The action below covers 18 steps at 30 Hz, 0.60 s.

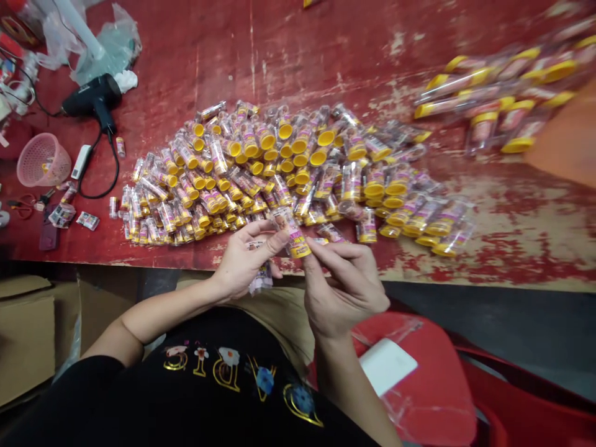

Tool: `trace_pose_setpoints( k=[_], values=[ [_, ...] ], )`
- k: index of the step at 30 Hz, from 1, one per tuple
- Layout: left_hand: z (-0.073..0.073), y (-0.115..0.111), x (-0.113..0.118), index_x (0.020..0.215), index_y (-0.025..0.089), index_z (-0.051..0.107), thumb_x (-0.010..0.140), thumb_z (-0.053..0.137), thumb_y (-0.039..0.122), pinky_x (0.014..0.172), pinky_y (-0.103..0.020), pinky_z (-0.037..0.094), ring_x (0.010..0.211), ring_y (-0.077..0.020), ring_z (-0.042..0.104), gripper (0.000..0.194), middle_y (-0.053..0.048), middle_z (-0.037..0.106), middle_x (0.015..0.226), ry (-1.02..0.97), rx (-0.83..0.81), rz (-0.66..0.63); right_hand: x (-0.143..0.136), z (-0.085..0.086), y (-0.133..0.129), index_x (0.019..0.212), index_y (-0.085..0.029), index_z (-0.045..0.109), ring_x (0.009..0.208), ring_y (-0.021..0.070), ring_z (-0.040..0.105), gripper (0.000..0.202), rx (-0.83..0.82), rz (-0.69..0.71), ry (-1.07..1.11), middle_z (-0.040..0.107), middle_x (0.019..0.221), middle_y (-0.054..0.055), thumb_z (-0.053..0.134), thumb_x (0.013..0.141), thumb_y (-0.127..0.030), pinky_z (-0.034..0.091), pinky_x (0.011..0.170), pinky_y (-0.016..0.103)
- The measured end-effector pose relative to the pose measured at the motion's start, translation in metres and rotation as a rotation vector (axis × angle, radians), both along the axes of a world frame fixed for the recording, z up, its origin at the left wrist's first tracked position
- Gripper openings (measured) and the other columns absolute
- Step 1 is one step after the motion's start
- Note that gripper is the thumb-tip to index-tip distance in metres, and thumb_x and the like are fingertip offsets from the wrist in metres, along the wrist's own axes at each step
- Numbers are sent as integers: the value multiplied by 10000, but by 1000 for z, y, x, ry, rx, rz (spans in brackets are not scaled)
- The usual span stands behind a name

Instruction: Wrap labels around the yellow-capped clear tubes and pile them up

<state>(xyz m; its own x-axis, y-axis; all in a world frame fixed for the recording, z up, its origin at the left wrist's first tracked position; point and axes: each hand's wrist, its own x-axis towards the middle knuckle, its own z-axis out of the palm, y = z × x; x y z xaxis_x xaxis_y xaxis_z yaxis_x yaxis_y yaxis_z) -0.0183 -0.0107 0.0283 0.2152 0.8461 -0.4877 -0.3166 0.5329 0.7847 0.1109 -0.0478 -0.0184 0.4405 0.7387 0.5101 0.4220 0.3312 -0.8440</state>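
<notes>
One small clear tube with a yellow end and a printed pink and purple label is held between both hands at the table's front edge. My left hand pinches its upper part between thumb and fingers, and another printed piece shows beneath that palm. The thumb and index finger of my right hand grip the tube near its yellow end. Just beyond my hands spreads a wide pile of similar tubes, many with yellow ends facing me.
Larger yellow-ended tubes lie at the right on the red table. A black heat gun, its looped cord, a pink basket and scissors are at the left. Below right, a white object rests on a red stool.
</notes>
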Motion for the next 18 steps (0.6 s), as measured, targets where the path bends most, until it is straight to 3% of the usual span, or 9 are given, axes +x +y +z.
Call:
trace_pose_setpoints(
  k=[6,10,13,15,18],
  values=[
    [-4,7,11,1001,174,722,654,922,531,503,-224,492,511,-73,581,536,-51,774,951,-28,-24,5,0,0,2,1018,-279,832,743,140,653,195,-46,-72,18,681,781,9,794,845,-198,534,649,280],
    [0,14,16,1104,166,706,802,834,465,520,-214,512,684,-148,719,443,-112,774,1083,-116,-144,1,19,-9,21,1000,-236,832,715,124,638,149,-116,-110,141,666,795,12,766,870,-267,512,618,262],
    [4,14,15,1197,148,676,882,749,253,649,-249,582,944,-224,771,340,-156,759,1174,-156,-313,43,56,-26,53,979,-181,831,754,151,650,191,-90,-307,159,673,812,32,750,863,-310,549,703,312],
    [5,10,12,1264,127,643,844,703,58,787,-286,610,1016,-230,770,430,-172,759,1190,-182,-409,47,90,-39,78,962,-150,830,779,168,648,211,-87,-415,95,671,816,45,738,849,-303,563,747,344],
    [3,4,4,1343,88,581,833,649,-47,927,-329,599,1055,-241,771,532,-208,762,1182,-226,-434,43,145,-54,112,934,-131,831,672,132,610,224,-202,-328,-26,683,795,39,771,795,-295,545,668,316]
  ],
)
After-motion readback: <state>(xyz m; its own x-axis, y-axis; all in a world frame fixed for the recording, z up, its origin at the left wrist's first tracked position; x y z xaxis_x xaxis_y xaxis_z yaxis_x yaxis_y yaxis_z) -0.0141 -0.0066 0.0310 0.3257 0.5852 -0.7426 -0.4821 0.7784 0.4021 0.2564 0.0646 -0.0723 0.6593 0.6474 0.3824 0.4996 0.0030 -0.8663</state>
